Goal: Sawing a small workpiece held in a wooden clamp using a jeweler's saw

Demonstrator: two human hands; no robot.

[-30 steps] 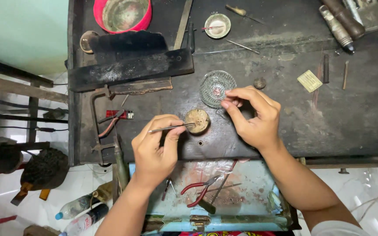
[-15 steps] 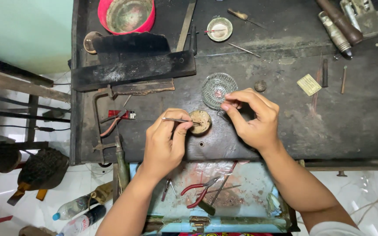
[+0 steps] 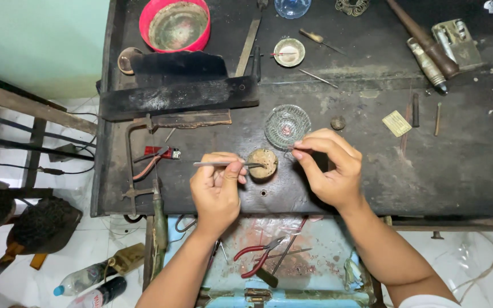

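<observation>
On a dark scarred workbench (image 3: 429, 171), white tiled floor (image 3: 109, 234) below, left hand (image 3: 217, 191) pinching tweezers (image 3: 223, 164)

Small pale yellow rectangular card (image 3: 396, 123), tilted, on dark bench right of hands. Two plastic bottles at lower left floor: clear, blue-capped (image 3: 84, 278); dark, red-labelled (image 3: 102, 293).

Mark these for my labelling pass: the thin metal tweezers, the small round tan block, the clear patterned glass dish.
Thin metal tweezers (image 3: 218, 164), head view, mid-shaft.
Small round tan block (image 3: 265, 163), head view, top face.
Clear patterned glass dish (image 3: 287, 125), head view, centre.
</observation>
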